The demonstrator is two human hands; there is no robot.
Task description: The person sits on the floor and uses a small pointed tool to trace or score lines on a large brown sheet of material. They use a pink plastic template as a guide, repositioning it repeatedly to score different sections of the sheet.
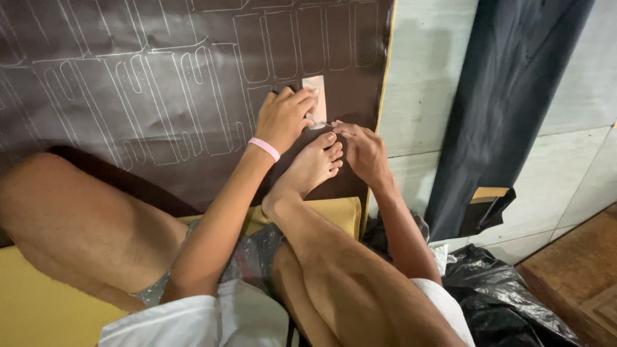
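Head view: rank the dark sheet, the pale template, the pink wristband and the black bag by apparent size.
1. Dark sheet
2. Black bag, partly cut off and nearer the camera, so unsure
3. Pale template, partly under the left hand
4. Pink wristband
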